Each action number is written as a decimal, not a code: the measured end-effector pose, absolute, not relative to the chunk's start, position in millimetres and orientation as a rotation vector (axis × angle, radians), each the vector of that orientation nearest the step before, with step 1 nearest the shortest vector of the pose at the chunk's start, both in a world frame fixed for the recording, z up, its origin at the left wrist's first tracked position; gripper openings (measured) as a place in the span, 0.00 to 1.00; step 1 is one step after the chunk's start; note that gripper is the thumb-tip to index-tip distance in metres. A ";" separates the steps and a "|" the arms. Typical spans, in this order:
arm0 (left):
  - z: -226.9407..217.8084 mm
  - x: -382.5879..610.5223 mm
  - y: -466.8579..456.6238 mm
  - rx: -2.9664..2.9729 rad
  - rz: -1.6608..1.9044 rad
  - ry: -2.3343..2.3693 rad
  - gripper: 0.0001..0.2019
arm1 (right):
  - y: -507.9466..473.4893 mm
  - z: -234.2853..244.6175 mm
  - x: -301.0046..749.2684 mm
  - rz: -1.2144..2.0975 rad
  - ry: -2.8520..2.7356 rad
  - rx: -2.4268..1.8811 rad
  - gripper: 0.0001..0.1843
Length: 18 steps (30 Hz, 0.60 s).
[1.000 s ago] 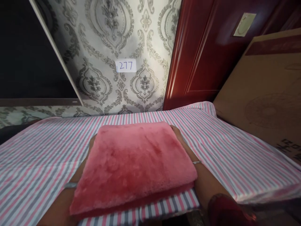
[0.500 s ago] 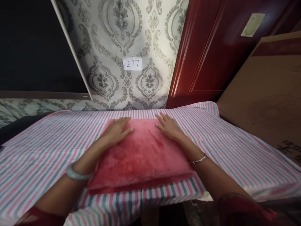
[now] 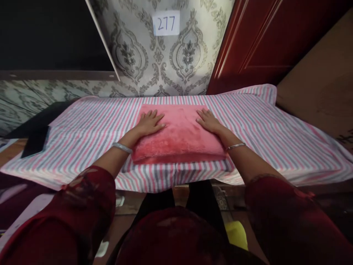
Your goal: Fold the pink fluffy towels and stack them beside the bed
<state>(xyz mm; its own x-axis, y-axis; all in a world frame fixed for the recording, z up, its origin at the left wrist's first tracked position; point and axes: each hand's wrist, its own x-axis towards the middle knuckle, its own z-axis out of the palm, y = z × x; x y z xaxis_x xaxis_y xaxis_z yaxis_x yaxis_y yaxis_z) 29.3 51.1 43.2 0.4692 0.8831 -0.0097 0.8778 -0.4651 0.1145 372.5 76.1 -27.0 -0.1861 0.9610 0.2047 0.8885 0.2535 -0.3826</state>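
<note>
While both arms reach forward and down, the left hand (image 3: pixel 150 123) lies flat on the left part of a folded pink plush cloth (image 3: pixel 179 136), its fingers spread toward the far edge and its thumb pointing inward. The right hand (image 3: pixel 209 120) rests palm down near the far right corner, fingers angled forward and to the left, the wrist slightly above the cloth's right side. Neither hand closes around anything; both are open, pressing or resting on top, though how hard they bear down cannot be told. The forearms slant outward toward the body, bare up to dark red sleeves (image 3: pixel 91 195), with a pale bangle (image 3: pixel 122 148) on the left wrist and a thin silvery bracelet (image 3: pixel 235 146) on the right. The plush cloth sits around the middle of a table covered by a striped tablecloth (image 3: pixel 96 121) in pink, grey and white, its thick folded edge facing the person. On the patterned wallpaper (image 3: pixel 187 55) beyond, a white paper label (image 3: pixel 166 23) reads "277", handwritten in blue. At the far right, a cardboard box (image 3: pixel 311 84) carries dark characters, cut off by the frame and unreadable. A small mark on the lower border of the black screen (image 3: pixel 52 33) is too tiny to read.
</note>
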 end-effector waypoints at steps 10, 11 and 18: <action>5.2 -9.4 -72.0 2.922 0.302 1.315 0.35 | -84.0 -41.0 362.7 -0.030 -2.244 -1.459 0.33; -2.4 -11.0 -73.3 2.929 0.350 1.334 0.35 | -86.2 -44.6 362.0 -0.028 -2.231 -1.440 0.33; -19.2 -25.7 -76.7 2.894 0.688 1.345 0.30 | -82.0 -50.0 359.0 -0.103 -2.106 -1.399 0.32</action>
